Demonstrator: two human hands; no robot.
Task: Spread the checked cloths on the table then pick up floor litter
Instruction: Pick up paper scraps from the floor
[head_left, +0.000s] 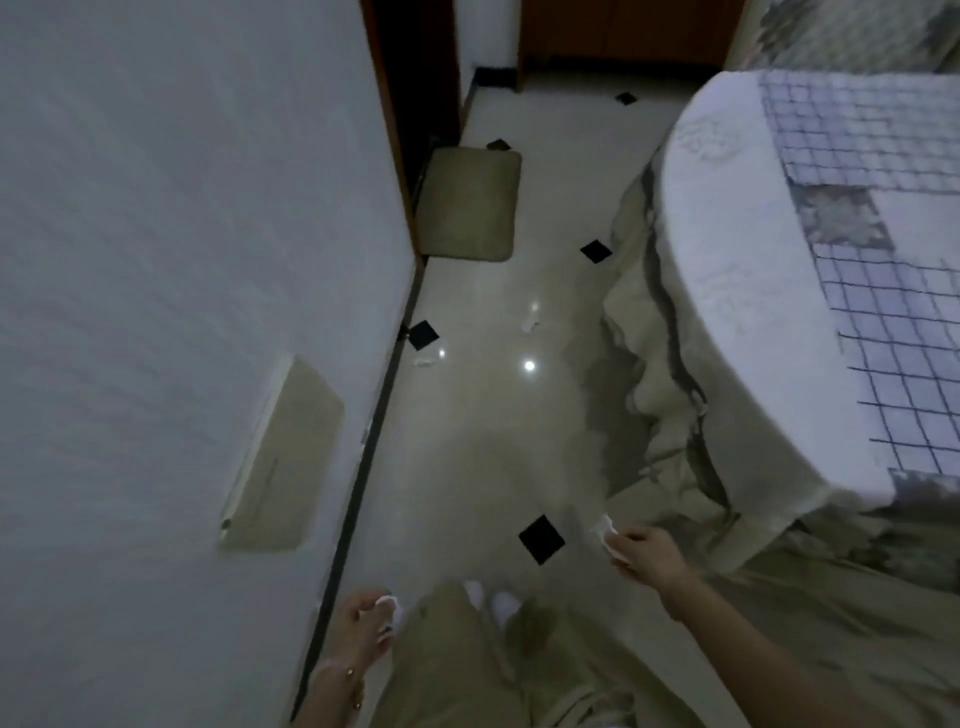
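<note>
My left hand (366, 621) hangs at the bottom near the wall and grips a white crumpled scrap (388, 604). My right hand (641, 551) reaches forward beside the draped table and pinches another white paper scrap (605, 527). Two more white bits of litter lie on the glossy floor ahead, one (531, 325) in mid-floor and one (423, 361) close to the dark skirting. Checked cloths (857, 119) lie spread on the round table (727, 249) at the right, a second checked cloth (893, 353) nearer me.
A white wall (182, 208) with a beige panel (283, 457) runs along the left. A beige mat (470, 205) lies by a dark doorway. The table's skirt bunches onto the floor (654, 374). Pale tiles carry black diamond insets (541, 539).
</note>
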